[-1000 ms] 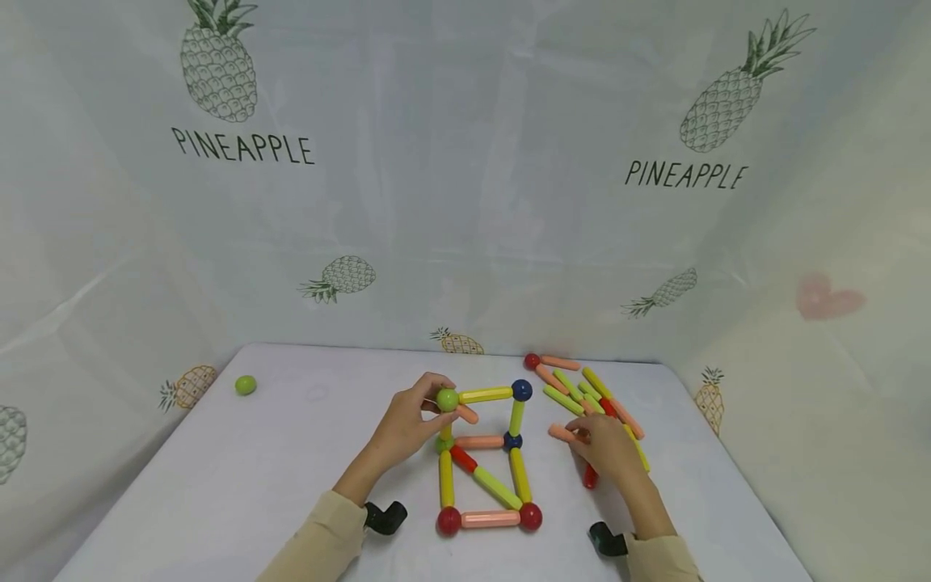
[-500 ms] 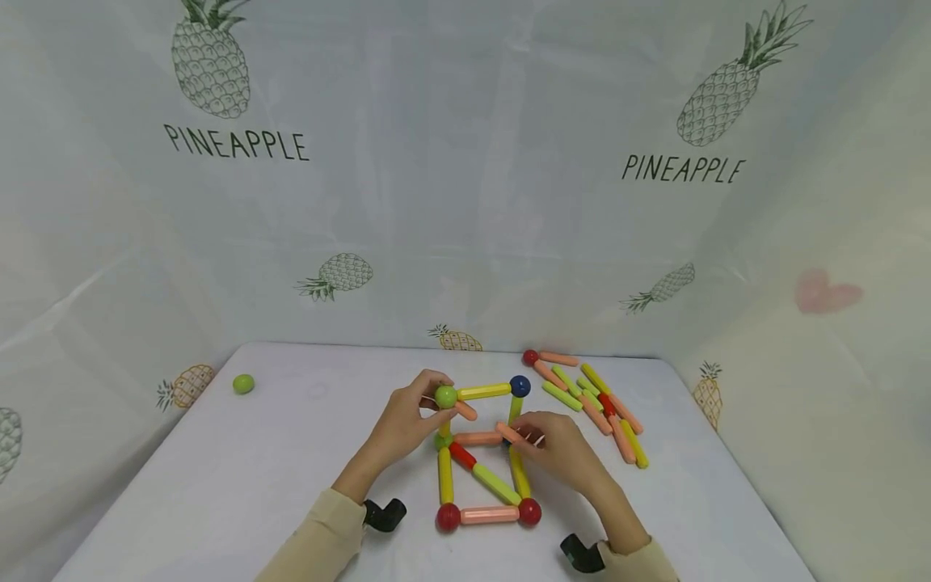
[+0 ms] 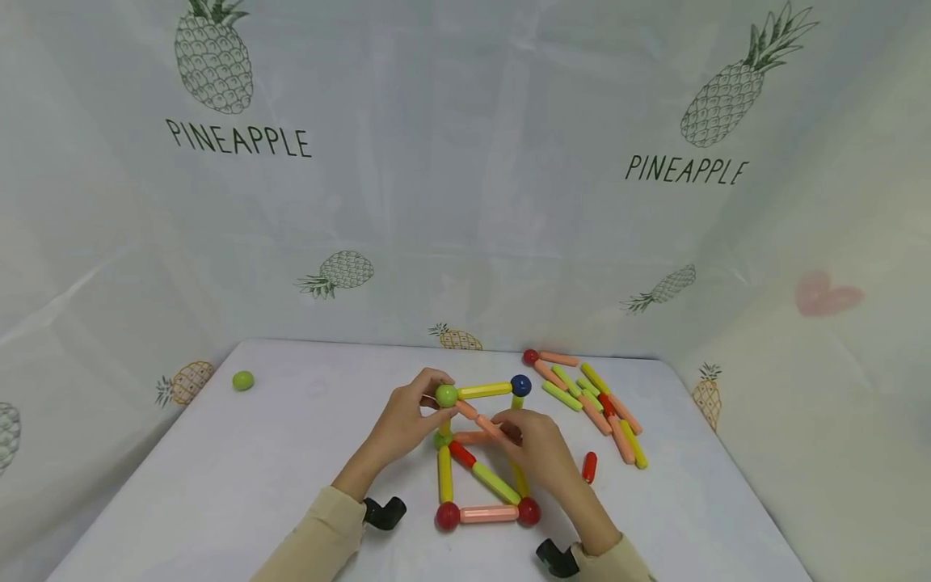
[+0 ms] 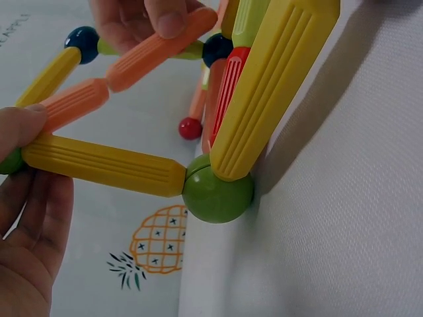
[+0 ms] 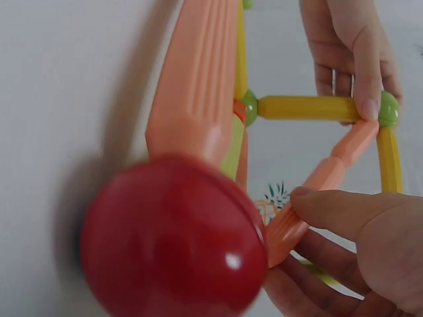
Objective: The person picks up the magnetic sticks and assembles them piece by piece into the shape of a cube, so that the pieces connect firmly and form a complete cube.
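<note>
A frame of toy building rods and balls stands on the table, with red balls at its near corners. My left hand grips its upper left corner, fingers and thumb around a green ball and the base of a short orange rod. My right hand pinches a longer orange rod between thumb and fingers. The two orange rods meet end to end, at a slight angle, in both wrist views. A dark blue ball tops the right corner, joined by a yellow rod. My right hand hides part of the frame's right side.
Several loose rods, orange, green, yellow and red, lie at the back right by a red ball. One short red rod lies apart, nearer me. A lone green ball sits far left. Behind the table hangs a pineapple-print sheet.
From the loose rods on the right, my right hand has come leftward with the orange rod, whose tip now meets the short orange one. My left hand has kept its place.
</note>
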`<move>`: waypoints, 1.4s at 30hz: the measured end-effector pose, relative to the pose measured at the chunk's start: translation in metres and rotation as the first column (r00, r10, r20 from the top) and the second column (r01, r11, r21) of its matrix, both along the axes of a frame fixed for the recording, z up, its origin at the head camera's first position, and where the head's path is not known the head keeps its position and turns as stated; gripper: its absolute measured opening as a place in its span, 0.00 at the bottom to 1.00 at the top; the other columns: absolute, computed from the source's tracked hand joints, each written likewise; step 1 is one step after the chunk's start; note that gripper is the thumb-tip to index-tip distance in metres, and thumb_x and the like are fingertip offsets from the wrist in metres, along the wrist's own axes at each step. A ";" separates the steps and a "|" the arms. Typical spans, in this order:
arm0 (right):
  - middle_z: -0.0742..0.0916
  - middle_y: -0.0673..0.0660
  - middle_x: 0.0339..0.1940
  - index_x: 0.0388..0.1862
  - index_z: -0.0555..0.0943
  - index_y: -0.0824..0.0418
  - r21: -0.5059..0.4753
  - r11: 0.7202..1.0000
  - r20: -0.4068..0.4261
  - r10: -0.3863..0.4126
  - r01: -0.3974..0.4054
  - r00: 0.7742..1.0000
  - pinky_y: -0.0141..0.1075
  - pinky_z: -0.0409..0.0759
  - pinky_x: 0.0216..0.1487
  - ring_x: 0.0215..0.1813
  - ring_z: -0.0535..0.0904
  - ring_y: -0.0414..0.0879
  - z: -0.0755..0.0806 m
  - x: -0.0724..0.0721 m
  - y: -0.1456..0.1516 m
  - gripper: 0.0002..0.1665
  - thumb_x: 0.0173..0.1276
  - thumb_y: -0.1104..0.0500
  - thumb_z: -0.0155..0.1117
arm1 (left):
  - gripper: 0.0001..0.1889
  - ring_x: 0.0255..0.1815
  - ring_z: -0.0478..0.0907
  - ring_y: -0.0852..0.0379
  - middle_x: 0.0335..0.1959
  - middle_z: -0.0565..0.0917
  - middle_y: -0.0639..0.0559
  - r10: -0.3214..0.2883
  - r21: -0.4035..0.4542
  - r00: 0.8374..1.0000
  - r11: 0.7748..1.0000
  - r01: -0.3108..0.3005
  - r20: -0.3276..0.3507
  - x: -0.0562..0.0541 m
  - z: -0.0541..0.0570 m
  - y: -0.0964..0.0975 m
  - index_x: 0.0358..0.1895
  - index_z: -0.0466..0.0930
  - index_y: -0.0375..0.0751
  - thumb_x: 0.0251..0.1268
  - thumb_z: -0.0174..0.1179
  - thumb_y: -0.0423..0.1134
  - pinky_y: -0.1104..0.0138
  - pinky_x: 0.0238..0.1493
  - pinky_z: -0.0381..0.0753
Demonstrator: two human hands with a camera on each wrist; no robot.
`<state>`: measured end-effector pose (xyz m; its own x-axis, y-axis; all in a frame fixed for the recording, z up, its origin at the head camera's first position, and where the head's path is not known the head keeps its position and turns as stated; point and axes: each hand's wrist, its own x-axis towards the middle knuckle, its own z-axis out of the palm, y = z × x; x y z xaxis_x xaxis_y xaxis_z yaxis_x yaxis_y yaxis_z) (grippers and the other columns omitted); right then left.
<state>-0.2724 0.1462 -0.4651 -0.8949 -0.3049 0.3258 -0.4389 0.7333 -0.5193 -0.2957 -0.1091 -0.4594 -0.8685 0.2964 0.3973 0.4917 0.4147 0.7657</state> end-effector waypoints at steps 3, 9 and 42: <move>0.83 0.39 0.27 0.45 0.91 0.49 0.014 1.000 0.001 -0.024 0.024 1.000 0.28 0.79 0.33 0.30 0.75 0.39 0.001 0.000 -0.004 0.10 0.66 0.55 0.81 | 0.24 0.46 0.86 0.59 0.50 0.87 0.57 -0.004 0.004 1.000 1.000 0.004 0.005 0.000 0.000 0.000 0.61 0.75 0.53 0.67 0.75 0.35 0.62 0.53 0.88; 0.86 0.41 0.30 0.45 0.92 0.50 0.067 0.994 -0.051 -0.085 0.088 0.995 0.30 0.79 0.36 0.32 0.74 0.39 0.002 0.002 -0.007 0.11 0.64 0.57 0.83 | 0.24 0.46 0.85 0.61 0.49 0.87 0.58 0.005 -0.007 1.000 1.000 -0.005 -0.004 0.000 0.000 0.001 0.60 0.75 0.56 0.67 0.75 0.35 0.65 0.53 0.87; 0.89 0.44 0.35 0.44 0.90 0.54 -0.045 0.998 -0.120 -0.056 0.051 0.991 0.28 0.85 0.38 0.34 0.80 0.37 0.004 -0.005 0.001 0.09 0.67 0.64 0.79 | 0.23 0.49 0.85 0.57 0.52 0.87 0.56 -0.057 -0.003 0.998 0.998 0.057 0.001 0.000 0.003 -0.001 0.60 0.75 0.50 0.67 0.74 0.33 0.56 0.56 0.87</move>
<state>-0.2769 0.1467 -0.4606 -0.8626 -0.2415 0.4445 -0.4613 0.7362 -0.4951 -0.2957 -0.1103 -0.4565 -0.8506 0.3461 0.3958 0.5139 0.3883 0.7649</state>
